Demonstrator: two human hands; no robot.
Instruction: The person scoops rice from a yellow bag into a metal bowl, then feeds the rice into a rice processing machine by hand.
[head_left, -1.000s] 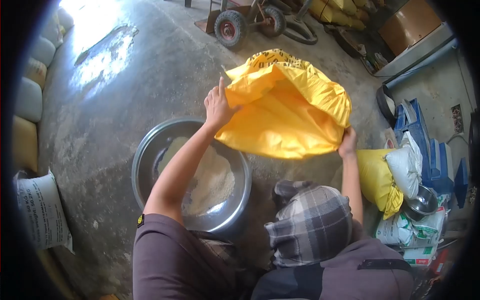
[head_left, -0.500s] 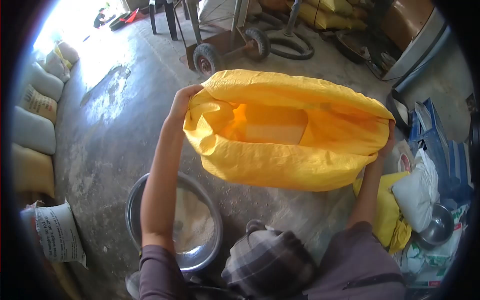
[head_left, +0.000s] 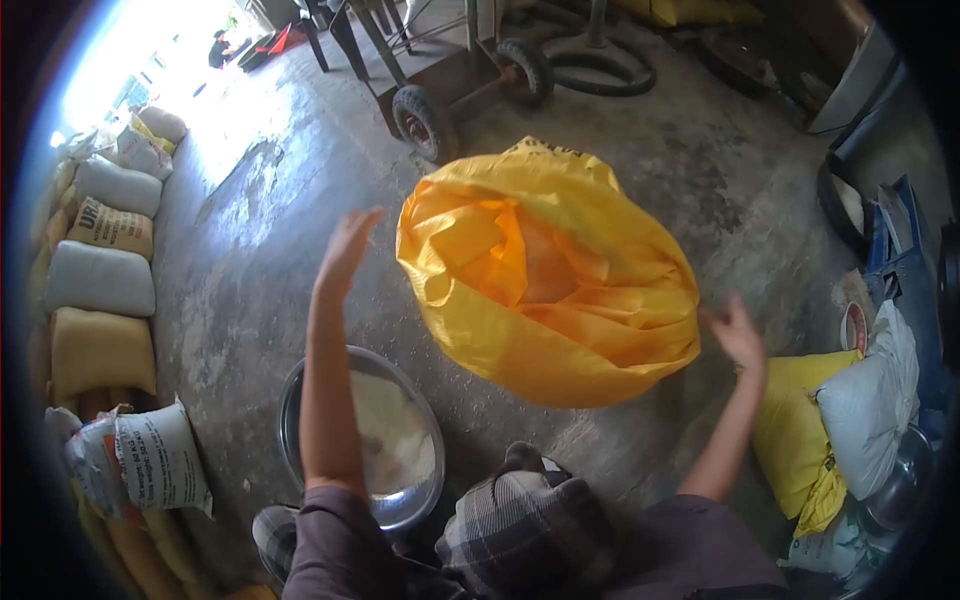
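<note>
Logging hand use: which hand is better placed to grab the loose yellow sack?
Right, probably: the right hand is open and almost against the sack; the left hand, also open, stands farther from it.

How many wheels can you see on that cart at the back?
2. The left wheel sits just beyond the yellow sack; the right wheel is beside the black hoop on the floor. The cart may hide others.

Both hands are smeared by motion blur: left hand [head_left: 347, 250] at 9 o'clock of the yellow sack [head_left: 560, 300], right hand [head_left: 737, 332] at 4, can't tell if it touches. Left forearm [head_left: 325, 390] hides a strip of the metal bowl [head_left: 405, 505]. Sack's black print [head_left: 545, 150] is unreadable; cart [head_left: 425, 122] at 12 o'clock is cropped.
</note>
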